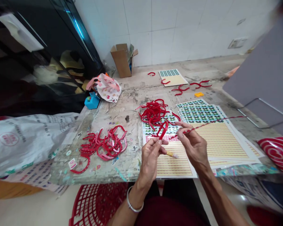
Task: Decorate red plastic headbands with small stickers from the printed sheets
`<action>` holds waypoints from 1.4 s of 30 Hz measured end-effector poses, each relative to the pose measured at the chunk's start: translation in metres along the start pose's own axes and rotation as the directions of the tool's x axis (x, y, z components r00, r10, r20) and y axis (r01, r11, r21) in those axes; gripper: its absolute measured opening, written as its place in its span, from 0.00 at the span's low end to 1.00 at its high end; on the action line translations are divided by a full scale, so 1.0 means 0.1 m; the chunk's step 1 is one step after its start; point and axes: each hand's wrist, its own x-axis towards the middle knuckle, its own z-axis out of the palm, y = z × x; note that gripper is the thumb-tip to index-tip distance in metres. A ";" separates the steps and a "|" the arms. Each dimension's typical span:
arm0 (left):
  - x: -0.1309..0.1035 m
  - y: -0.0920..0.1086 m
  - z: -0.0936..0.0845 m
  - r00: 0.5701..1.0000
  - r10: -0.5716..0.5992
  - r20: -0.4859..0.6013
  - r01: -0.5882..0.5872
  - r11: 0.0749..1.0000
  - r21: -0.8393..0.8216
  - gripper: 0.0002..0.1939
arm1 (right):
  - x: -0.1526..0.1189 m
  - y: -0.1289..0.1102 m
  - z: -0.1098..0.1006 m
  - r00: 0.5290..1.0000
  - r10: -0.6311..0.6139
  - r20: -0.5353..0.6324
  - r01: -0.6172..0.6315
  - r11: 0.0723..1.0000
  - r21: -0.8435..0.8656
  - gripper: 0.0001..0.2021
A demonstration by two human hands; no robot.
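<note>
My left hand is closed on a red curved band, bent into a narrow loop above its fingertips. A short yellowish stick with a pale tip juts from between the same fingers; its kind is unclear. To the right, my right hand pinches a thin dark red strand that stretches away rightward. Both hands are raised over a printed sheet with ruled yellow lines. A heap of red bands lies just beyond them. Another pile of red and pink bands is at the left.
More printed sheets overlap on the right. Toward the back are a sheet, a cardboard box and loose red bands. A blue tape dispenser and white bag stand left. A red basket is below the table edge.
</note>
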 end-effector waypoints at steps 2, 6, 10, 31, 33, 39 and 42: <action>-0.02 0.00 0.01 0.999 -0.022 0.036 0.022 1.000 -0.013 0.07 | 0.08 0.01 -0.03 0.992 0.003 0.126 -0.005 1.000 0.016 0.05; -0.05 0.02 0.03 0.995 -0.077 0.068 0.080 0.996 -0.037 0.08 | 0.15 0.11 -0.02 0.967 0.038 0.251 -0.054 0.997 0.057 0.05; -0.07 0.03 0.04 0.991 -0.100 0.091 0.105 0.993 -0.048 0.07 | 0.13 0.17 0.00 0.965 0.063 0.255 -0.080 0.995 0.054 0.06; -0.09 0.05 0.07 0.990 -0.119 0.081 0.120 0.993 -0.005 0.05 | 0.11 0.21 0.00 0.968 0.033 0.247 -0.028 0.999 -0.026 0.06; -0.08 0.05 0.07 0.990 -0.118 0.080 0.119 0.993 -0.002 0.05 | 0.11 0.22 0.00 0.969 0.017 0.248 -0.010 1.000 -0.027 0.05; -0.08 0.04 0.05 0.989 -0.125 0.076 0.125 0.992 0.001 0.05 | 0.10 0.25 0.01 0.969 -0.009 0.249 0.023 0.998 -0.051 0.04; -0.07 0.04 0.05 0.988 -0.134 0.074 0.134 0.991 0.000 0.05 | 0.10 0.25 0.01 0.969 -0.008 0.245 0.023 0.998 -0.058 0.03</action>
